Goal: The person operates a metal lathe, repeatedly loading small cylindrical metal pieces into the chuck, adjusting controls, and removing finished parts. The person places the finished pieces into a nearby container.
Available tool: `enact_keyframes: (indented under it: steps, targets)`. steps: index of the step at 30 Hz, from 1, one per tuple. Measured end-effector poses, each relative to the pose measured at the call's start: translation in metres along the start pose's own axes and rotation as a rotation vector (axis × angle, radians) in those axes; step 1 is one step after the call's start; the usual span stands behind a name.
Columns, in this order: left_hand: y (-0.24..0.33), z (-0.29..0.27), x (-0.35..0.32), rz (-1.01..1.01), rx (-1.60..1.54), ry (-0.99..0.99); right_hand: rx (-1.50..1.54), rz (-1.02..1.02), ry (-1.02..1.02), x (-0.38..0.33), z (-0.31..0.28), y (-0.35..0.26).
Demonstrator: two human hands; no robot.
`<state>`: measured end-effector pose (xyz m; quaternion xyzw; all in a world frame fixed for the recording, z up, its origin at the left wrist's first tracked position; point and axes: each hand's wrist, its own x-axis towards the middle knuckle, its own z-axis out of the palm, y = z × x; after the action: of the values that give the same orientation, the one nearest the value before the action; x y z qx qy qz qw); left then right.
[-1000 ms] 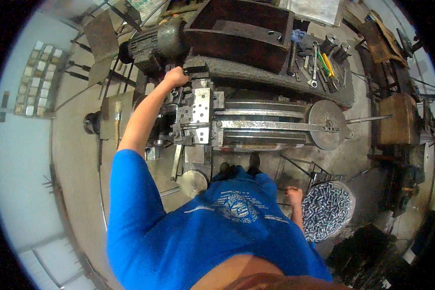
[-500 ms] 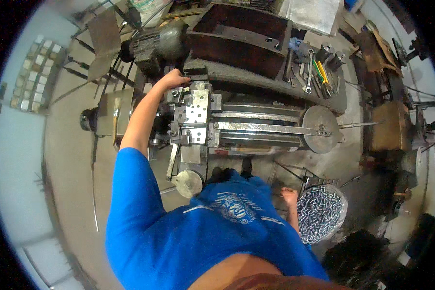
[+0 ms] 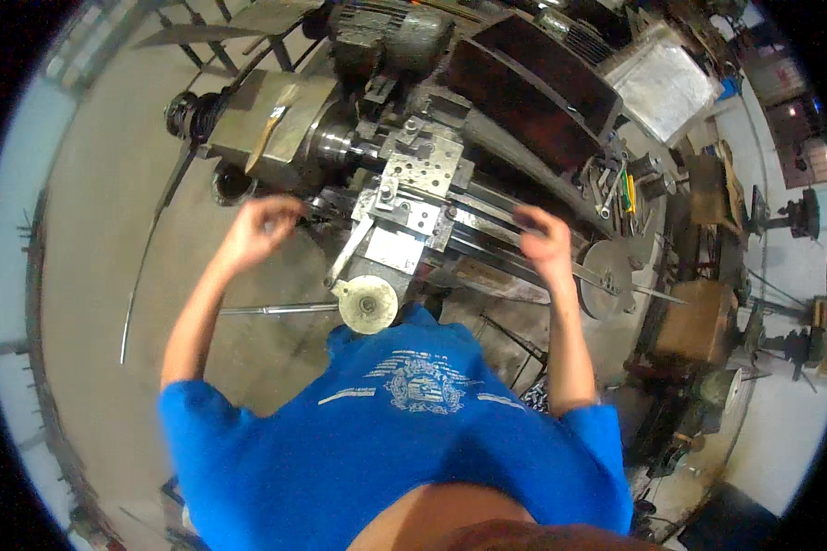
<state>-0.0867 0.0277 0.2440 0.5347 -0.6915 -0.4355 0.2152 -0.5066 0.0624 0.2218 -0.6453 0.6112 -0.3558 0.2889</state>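
My left hand is raised left of the small lathe's carriage, fingers curled in; a small greyish spot shows between them, too blurred to name. Over the lathe's bed rails hovers my right hand, thumb and fingers drawn together; what they hold, if anything, is hidden. Between the hands sits the carriage with its drilled metal plate, a lever handle and a round handwheel. The shiny spindle stands at the headstock. Small metal cylinders peek out beside my right forearm.
A brush lies on the headstock cover. Behind are a motor and a dark metal tray. Spanners and other hand tools lie at the right, near a large round disc. A thin rod slants down at left.
My left hand has come back from the carriage's far side toward me. My right hand has risen from beside the bowl of metal cylinders to the bed rails. The view has turned.
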Motion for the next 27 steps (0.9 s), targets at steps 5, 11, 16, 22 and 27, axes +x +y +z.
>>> enact_keyframes:
  steps: [5, 11, 16, 22, 27]
  targets:
    - [-0.096, 0.029, -0.077, 0.037, 0.389, 0.148, -0.051, -0.362, -0.152, 0.074, 0.081, -0.088]
    - [-0.182, 0.059, -0.106, -0.103, 0.495, 0.601, -0.398, -0.459, -0.179, 0.114, 0.169, -0.103]
    - [-0.18, 0.048, -0.079, 0.111, 0.528, 0.72, -0.539, -0.425, -0.25, 0.127, 0.185, -0.105]
    - [-0.187, 0.009, -0.056, 0.302, 0.401, 0.532, -0.566, -0.508, -0.288, 0.134, 0.188, -0.103]
    - [-0.214, -0.138, -0.093, -0.013, 0.709, 0.996, -0.554, -0.523, -0.361, 0.139, 0.184, -0.103]
